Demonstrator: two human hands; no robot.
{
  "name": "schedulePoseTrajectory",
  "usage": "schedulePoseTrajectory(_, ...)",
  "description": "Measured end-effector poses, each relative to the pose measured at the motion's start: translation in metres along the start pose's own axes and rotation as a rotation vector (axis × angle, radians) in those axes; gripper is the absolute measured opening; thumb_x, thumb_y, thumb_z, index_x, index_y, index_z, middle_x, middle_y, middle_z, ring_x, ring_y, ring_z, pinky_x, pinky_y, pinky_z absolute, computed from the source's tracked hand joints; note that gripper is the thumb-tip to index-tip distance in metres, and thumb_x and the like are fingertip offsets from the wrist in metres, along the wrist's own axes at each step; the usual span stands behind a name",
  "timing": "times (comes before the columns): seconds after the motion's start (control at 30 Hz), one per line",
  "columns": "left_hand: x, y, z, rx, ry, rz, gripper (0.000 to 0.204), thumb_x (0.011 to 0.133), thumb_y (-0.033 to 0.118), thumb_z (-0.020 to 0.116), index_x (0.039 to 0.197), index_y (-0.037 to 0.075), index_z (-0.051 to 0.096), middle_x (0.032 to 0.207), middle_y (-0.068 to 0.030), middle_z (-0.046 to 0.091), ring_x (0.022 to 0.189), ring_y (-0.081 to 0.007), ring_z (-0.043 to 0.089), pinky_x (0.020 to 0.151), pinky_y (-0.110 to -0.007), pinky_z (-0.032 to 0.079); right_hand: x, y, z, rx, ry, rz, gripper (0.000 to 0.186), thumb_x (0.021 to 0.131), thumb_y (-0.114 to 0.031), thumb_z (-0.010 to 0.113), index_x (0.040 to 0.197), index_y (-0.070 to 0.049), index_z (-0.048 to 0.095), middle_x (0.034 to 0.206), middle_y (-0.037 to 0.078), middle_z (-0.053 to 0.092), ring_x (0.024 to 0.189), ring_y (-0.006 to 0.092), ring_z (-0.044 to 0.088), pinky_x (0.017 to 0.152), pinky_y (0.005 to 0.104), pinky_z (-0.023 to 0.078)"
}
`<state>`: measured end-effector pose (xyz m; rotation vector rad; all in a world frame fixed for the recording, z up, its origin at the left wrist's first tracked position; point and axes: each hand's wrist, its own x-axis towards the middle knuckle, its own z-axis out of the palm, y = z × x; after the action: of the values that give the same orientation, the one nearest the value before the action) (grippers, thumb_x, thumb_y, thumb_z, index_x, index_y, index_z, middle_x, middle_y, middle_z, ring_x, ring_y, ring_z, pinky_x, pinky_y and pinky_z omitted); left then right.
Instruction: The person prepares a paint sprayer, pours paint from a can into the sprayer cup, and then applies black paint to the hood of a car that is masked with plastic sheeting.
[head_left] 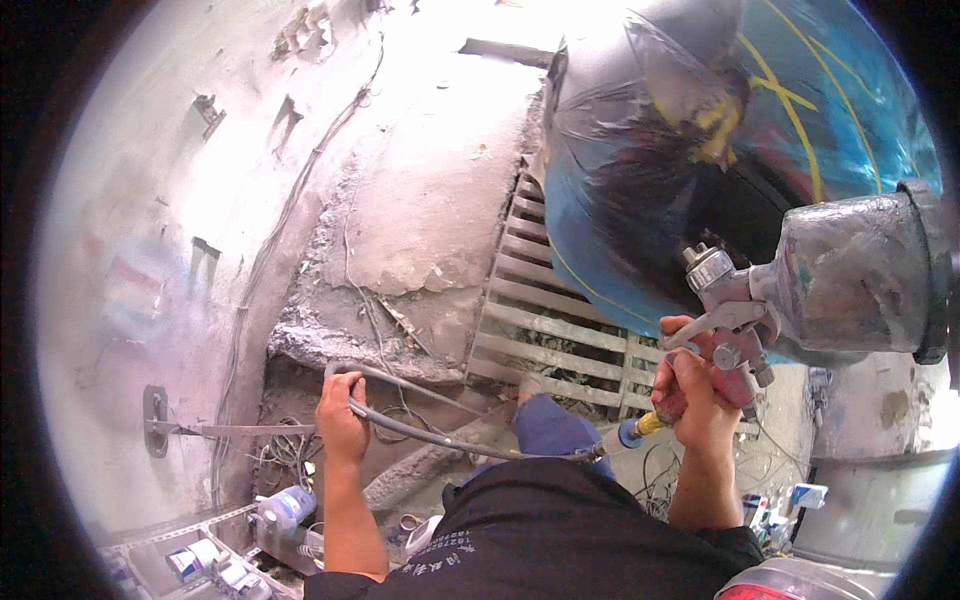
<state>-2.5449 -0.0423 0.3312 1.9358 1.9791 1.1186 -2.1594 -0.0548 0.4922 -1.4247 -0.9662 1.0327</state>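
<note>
My right hand (697, 395) is wrapped round the red handle of a spray gun (735, 310). The gun's large, paint-smeared cup (850, 275) sticks out to the right, and its nozzle points up and to the left. A yellow and blue hose coupling (635, 430) hangs below the handle. My left hand (343, 415) is closed on a grey air hose (425, 432), which loops through the fist and runs across my waist toward the coupling. Near the gun, a car-like body (620, 200) is covered in clear blue plastic film with yellow tape.
A slatted floor grate (545, 325) lies beside the wrapped body. Broken concrete (400, 200) and loose cables (260, 270) run along the left wall (150, 270). At the lower left stands a rack (210, 520) with bottles; several cans and boxes (785, 515) sit lower right.
</note>
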Motion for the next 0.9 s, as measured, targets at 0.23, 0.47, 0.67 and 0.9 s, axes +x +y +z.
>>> schedulePoseTrajectory(0.23,0.075,-0.053,0.05,-0.029,-0.072,-0.053,0.014,0.087,0.009,0.064,0.099,0.003,0.064,0.094,-0.0166,0.063,0.088,-0.0375,0.063,0.076,-0.041,0.05,0.115,0.007,0.071,-0.048,-0.075,-0.013,0.031,0.091,-0.013,0.055,0.12,-0.002,0.059,0.069,0.003,0.058,0.054,0.0069,0.05,0.049,0.0203,0.037)
schedulePoseTrajectory(0.47,0.163,-0.187,0.181,0.085,-0.395,-0.164,0.019,0.088,0.014,0.062,0.105,0.008,0.065,0.105,-0.0145,0.062,0.099,-0.0377,0.061,0.083,-0.045,0.05,0.273,0.009,0.146,-0.031,-0.079,-0.057,0.03,0.092,-0.014,0.058,0.12,-0.002,0.06,0.069,0.0,0.059,0.052,0.0034,0.046,0.047,0.0198,0.034)
schedulePoseTrajectory(0.67,0.265,-0.217,0.254,0.238,-0.971,-0.249,0.063,0.077,0.0,0.058,0.137,0.015,0.047,0.138,-0.0182,0.048,0.116,-0.0395,0.056,0.099,-0.046,0.047,0.365,-0.03,0.189,-0.001,-0.062,-0.085,0.029,0.094,-0.013,0.058,0.12,-0.001,0.058,0.069,0.001,0.058,0.053,0.0048,0.047,0.048,0.0206,0.035)
schedulePoseTrajectory(0.9,0.421,-0.234,0.29,0.085,-1.186,-0.071,0.043,0.082,0.025,0.063,0.12,0.006,0.063,0.124,-0.0242,0.059,0.114,-0.039,0.057,0.098,-0.044,0.047,0.44,-0.051,0.265,-0.036,0.067,0.02,0.026,0.095,-0.01,0.054,0.121,-0.005,0.056,0.071,0.003,0.059,0.055,0.0061,0.05,0.05,0.0218,0.04)
